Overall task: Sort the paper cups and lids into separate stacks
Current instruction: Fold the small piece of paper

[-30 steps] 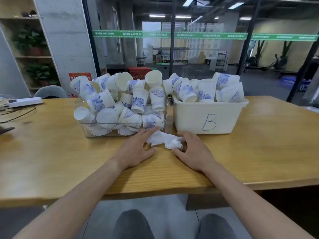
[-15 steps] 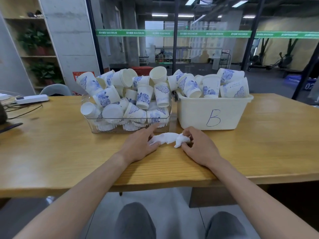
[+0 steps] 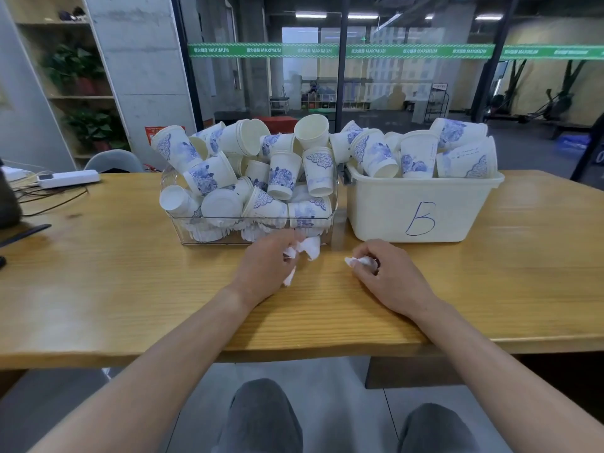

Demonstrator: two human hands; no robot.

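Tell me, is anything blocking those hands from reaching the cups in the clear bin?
No barrier on the wooden table, but both are occupied: the left hand grips crumpled white paper, the right hand pinches another white scrap. The clear plastic bin of blue-patterned paper cups stands just beyond.

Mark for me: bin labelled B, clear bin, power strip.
bin labelled B [image 3: 385, 210], head view, bare front wall left of the letter.
clear bin [image 3: 334, 204], head view, right front corner wall.
power strip [image 3: 70, 178], head view, middle of its white body.
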